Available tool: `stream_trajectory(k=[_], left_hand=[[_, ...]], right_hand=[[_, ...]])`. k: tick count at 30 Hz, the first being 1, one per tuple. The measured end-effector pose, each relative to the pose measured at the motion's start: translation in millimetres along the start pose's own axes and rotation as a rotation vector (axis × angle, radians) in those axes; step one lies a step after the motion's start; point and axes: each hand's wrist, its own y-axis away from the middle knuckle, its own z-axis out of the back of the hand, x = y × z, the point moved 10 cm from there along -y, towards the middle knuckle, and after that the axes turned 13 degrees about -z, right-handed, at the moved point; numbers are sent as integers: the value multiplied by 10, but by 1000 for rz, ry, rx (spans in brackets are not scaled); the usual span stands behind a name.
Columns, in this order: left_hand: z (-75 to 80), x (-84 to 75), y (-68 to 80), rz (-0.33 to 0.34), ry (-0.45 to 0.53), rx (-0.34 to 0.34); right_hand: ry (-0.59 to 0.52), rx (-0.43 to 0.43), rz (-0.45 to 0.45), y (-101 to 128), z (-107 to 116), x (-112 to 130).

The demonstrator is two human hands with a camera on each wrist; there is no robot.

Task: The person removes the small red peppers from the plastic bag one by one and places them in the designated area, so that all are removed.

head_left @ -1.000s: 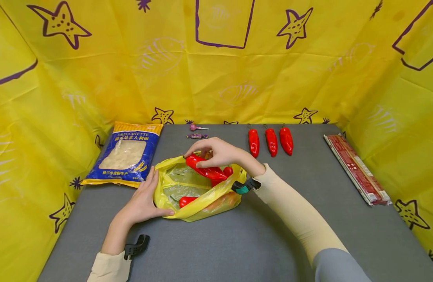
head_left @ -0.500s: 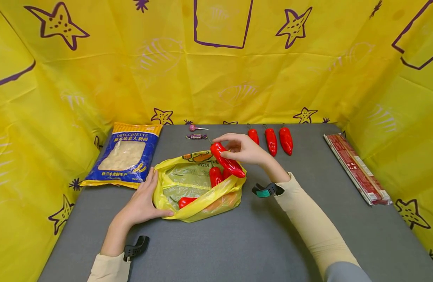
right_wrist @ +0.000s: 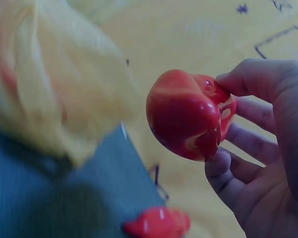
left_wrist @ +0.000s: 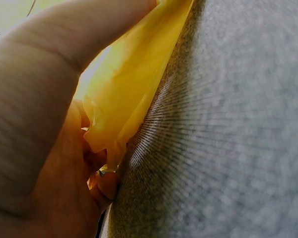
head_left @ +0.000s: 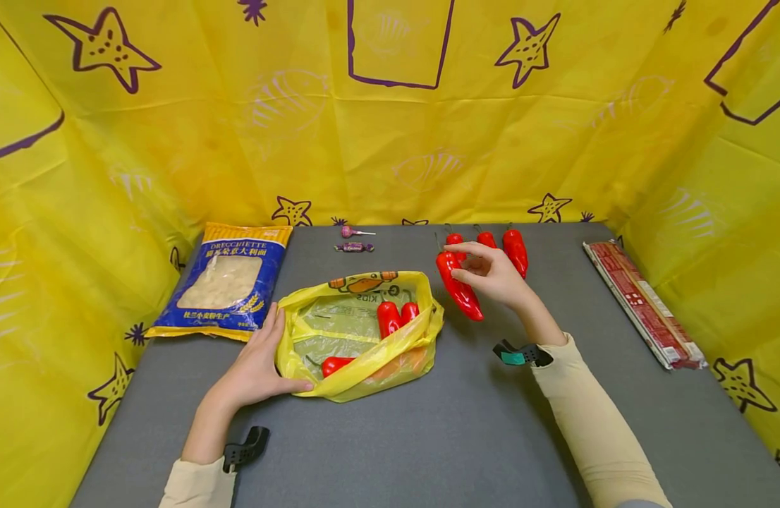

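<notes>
In the head view my right hand point(head_left: 491, 271) pinches a glossy red pepper point(head_left: 460, 286) between thumb and fingers, to the right of a yellow plastic bag point(head_left: 422, 353). From the right wrist view, the pepper's point(right_wrist: 181, 116) rounded side faces the camera. My left hand point(head_left: 253, 363) holds the bag's left end, its thumb along the front rim and its fingers on the far side. The bag's mouth gapes upward, with a red pepper point(head_left: 335, 365) near the front and two more red peppers point(head_left: 388, 319) at the right inside. In the left wrist view, yellow plastic point(left_wrist: 134, 74) lies against my left hand point(left_wrist: 54, 134).
Three red peppers point(head_left: 515, 252) lie in a row at the back right, two partly covered by my right hand. A blue pasta packet point(head_left: 221, 282) is at the left; a lollipop point(head_left: 348, 231) and wrapped candy point(head_left: 354, 247) lie at the back. A long red packet point(head_left: 644, 303) borders the right.
My right hand has lifted the pepper out of the bag and carried it rightward, close to the row of peppers. My left hand stays at the bag's left end.
</notes>
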Motion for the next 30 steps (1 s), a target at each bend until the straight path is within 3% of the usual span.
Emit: stream_trajectory(k=[5, 12, 20, 30], left_hand=[[3, -7, 8, 2, -5, 2], [15, 0, 12, 5, -6, 2], [11, 16, -1, 11, 1, 8], [-12, 28, -10, 5, 1, 2]], right_hand=[[0, -79, -102, 146, 294, -367], [-24, -198, -186, 340, 778, -696], [62, -343, -312, 467, 1305, -1061], [204, -290, -440, 293, 1537, -1471]])
